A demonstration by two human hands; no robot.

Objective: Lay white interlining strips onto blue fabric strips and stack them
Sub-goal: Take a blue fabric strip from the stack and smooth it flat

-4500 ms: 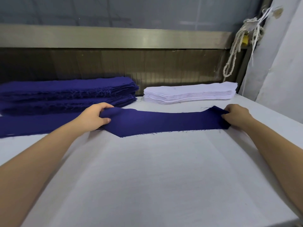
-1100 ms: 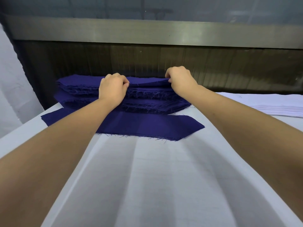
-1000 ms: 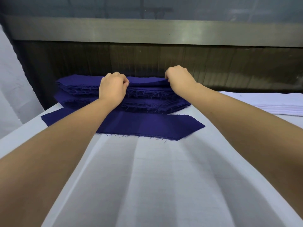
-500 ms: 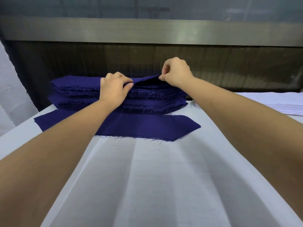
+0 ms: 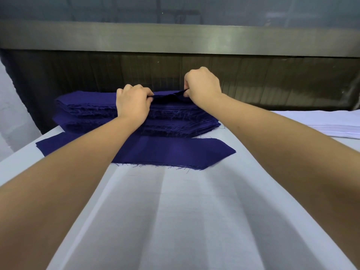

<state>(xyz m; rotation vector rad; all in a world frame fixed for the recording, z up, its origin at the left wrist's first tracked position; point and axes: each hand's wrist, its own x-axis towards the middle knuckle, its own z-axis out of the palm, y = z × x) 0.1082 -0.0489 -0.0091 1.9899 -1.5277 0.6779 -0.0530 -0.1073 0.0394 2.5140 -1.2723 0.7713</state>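
Note:
A thick pile of blue fabric strips (image 5: 175,117) sits at the back left of the white table (image 5: 185,221). My left hand (image 5: 132,103) and my right hand (image 5: 202,85) both pinch the top blue strip (image 5: 167,96) of the pile, which is lifted into a small fold between them. One single blue strip (image 5: 165,151) lies flat on the table in front of the pile. The stack of white interlining strips (image 5: 339,125) shows at the right edge, partly cut off.
A dark ribbed wall with a metal rail (image 5: 175,38) rises right behind the pile. White cloth (image 5: 7,117) hangs at the left edge beyond the table's corner.
A blue strip was laid flat on the table, then both hands went to the blue pile. In the last second my right hand has lifted the top strip's end, and my left hand has closed on it.

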